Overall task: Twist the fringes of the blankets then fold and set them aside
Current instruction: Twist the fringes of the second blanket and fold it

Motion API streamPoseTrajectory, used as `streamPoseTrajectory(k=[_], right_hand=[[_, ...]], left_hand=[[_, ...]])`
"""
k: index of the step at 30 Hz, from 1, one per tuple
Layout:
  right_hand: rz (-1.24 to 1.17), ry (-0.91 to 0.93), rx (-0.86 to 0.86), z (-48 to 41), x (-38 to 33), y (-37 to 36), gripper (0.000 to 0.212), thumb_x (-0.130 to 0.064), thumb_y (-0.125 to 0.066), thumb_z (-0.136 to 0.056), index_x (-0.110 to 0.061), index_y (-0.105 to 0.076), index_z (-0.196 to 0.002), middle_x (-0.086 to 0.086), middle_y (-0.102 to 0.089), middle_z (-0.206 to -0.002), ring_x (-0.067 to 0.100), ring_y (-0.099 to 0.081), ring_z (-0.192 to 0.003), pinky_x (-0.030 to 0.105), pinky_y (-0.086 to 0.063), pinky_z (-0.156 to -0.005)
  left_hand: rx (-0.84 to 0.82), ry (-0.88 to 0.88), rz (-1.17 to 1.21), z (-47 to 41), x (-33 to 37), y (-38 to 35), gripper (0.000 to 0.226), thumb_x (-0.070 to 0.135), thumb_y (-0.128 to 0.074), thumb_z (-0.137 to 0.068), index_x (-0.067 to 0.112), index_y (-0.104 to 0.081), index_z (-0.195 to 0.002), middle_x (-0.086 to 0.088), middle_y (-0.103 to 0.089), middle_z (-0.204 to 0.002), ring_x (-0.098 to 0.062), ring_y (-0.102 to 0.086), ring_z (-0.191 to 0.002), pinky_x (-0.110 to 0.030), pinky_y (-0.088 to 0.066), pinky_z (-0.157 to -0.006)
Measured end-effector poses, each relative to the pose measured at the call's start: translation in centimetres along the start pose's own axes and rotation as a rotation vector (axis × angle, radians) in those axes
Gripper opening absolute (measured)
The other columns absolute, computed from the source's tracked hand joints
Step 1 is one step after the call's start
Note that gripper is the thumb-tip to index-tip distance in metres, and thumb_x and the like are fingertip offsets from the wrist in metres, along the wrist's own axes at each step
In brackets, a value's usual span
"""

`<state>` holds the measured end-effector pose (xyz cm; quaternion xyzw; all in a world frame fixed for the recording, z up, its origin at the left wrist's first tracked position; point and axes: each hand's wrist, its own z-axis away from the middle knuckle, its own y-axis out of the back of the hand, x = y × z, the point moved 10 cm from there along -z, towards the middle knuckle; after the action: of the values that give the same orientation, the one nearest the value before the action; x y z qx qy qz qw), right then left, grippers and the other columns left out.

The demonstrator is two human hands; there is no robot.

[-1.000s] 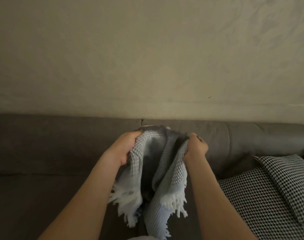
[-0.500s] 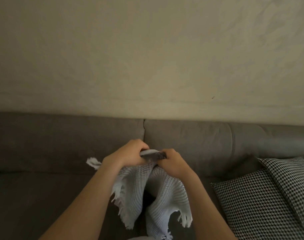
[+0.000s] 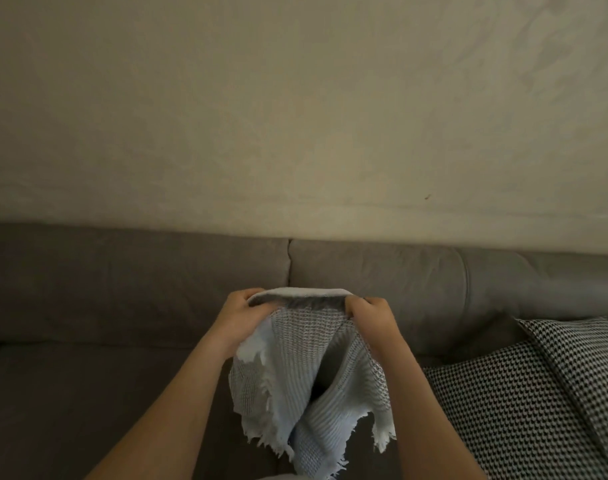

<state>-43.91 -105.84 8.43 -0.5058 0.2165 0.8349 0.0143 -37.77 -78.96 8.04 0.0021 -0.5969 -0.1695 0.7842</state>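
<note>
Above the grey sofa (image 3: 122, 393) seat, left hand (image 3: 241, 315) and right hand (image 3: 366, 315) each grip one end of the pale blue blanket's (image 3: 306, 375) folded top edge, held taut, apparently to square the fold, fringes (image 3: 261, 438) hanging near.

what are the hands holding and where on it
The pale blue blanket, held up by its folded top edge: the left hand grips the left end, the right hand the right end. Its fringes hang loose below.
</note>
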Motion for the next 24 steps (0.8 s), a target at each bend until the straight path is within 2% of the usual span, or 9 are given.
streamPoseTrajectory(k=[3, 4, 5, 7, 10, 12, 17, 21, 24], right_hand=[[-0.097, 0.087, -0.113, -0.6, -0.6, -0.9, 0.006, -0.006, -0.066, -0.079, -0.002, -0.067, -0.084, 0.006, -0.067, -0.081, 0.025, -0.063, -0.077, 0.040, -0.051, -0.068], [-0.153, 0.117, -0.172, -0.9, -0.6, -1.5, 0.026, 0.002, -0.069, -0.080, -0.006, -0.072, -0.105, 0.006, -0.073, -0.100, 0.027, -0.070, -0.092, 0.042, -0.057, -0.078], [-0.237, 0.117, -0.215, -1.3, -0.3, -1.9, 0.046, 0.007, -0.072, -0.082, -0.012, -0.067, -0.124, 0.006, -0.071, -0.116, 0.027, -0.071, -0.105, 0.042, -0.061, -0.087], [-0.295, 0.010, -0.157, -1.9, 2.0, -1.2, 0.064, 0.008, -0.076, -0.084, -0.015, -0.053, -0.138, 0.005, -0.063, -0.128, 0.027, -0.068, -0.112, 0.044, -0.062, -0.090], [-0.035, -0.246, -0.040, -2.4, 7.9, 0.9, 0.027, 0.001, -0.075, -0.081, 0.002, -0.061, -0.104, 0.019, -0.067, -0.103, 0.030, -0.068, -0.089, 0.040, -0.057, -0.069], [0.130, -0.252, -0.042, -2.4, 9.9, 1.1, 0.016, -0.009, -0.072, -0.072, 0.002, -0.066, -0.081, 0.020, -0.070, -0.088, 0.027, -0.066, -0.077, 0.040, -0.052, -0.063], [0.069, -0.026, -0.037, -1.6, 6.7, -1.7, 0.032, -0.020, -0.075, -0.079, -0.005, -0.056, -0.060, 0.005, -0.049, -0.060, 0.017, -0.050, -0.061, 0.034, -0.039, -0.055], [0.155, 0.193, -0.182, -0.6, 2.6, -4.5, 0.039, -0.031, -0.078, -0.079, 0.007, -0.068, -0.083, 0.008, -0.064, -0.066, 0.012, -0.059, -0.067, 0.039, -0.044, -0.057], [0.270, 0.318, -0.224, 0.4, 0.5, -5.0, 0.039, -0.036, -0.075, -0.082, 0.001, -0.071, -0.091, 0.019, -0.073, -0.082, 0.015, -0.070, -0.073, 0.052, -0.053, -0.064]], left_hand=[[-0.115, 0.108, 0.232, 0.8, 0.4, -2.9, 0.030, 0.037, -0.060, -0.107, 0.016, -0.080, -0.114, -0.011, -0.080, -0.113, -0.029, -0.076, -0.110, -0.043, -0.056, -0.097], [-0.095, 0.149, 0.234, 0.8, 0.3, -3.4, 0.033, 0.035, -0.058, -0.108, 0.009, -0.077, -0.116, -0.015, -0.079, -0.115, -0.032, -0.075, -0.110, -0.041, -0.056, -0.094], [-0.027, 0.177, 0.192, 0.4, -0.1, -3.2, 0.032, 0.029, -0.056, -0.109, 0.004, -0.074, -0.117, -0.018, -0.076, -0.117, -0.036, -0.073, -0.112, -0.038, -0.054, -0.089], [0.401, 0.246, 0.223, 0.4, -1.6, 0.7, 0.029, 0.018, -0.050, -0.109, 0.000, -0.070, -0.121, -0.018, -0.073, -0.122, -0.037, -0.069, -0.116, -0.033, -0.051, -0.088], [0.837, 0.269, 0.499, 2.4, -3.4, 4.9, 0.042, 0.032, -0.056, -0.106, 0.000, -0.070, -0.129, -0.018, -0.072, -0.128, -0.037, -0.067, -0.122, -0.049, -0.053, -0.107], [0.853, 0.272, 0.496, 3.1, -3.9, 4.9, 0.043, 0.037, -0.062, -0.102, 0.001, -0.073, -0.123, -0.015, -0.074, -0.118, -0.034, -0.069, -0.113, -0.047, -0.055, -0.102], [0.517, 0.232, 0.356, 2.7, -3.3, -0.1, 0.027, 0.027, -0.080, -0.091, 0.005, -0.075, -0.105, -0.007, -0.074, -0.095, -0.024, -0.071, -0.090, -0.031, -0.051, -0.066], [-0.086, 0.024, -0.034, 1.9, -0.7, -6.4, 0.049, 0.026, -0.080, -0.092, 0.039, -0.064, -0.136, 0.012, -0.062, -0.136, -0.007, -0.061, -0.123, -0.028, -0.054, -0.097], [-0.358, -0.022, -0.095, 2.7, 0.7, -9.4, 0.051, 0.011, -0.064, -0.100, 0.041, -0.064, -0.141, 0.016, -0.065, -0.139, -0.001, -0.061, -0.127, -0.030, -0.051, -0.109]])
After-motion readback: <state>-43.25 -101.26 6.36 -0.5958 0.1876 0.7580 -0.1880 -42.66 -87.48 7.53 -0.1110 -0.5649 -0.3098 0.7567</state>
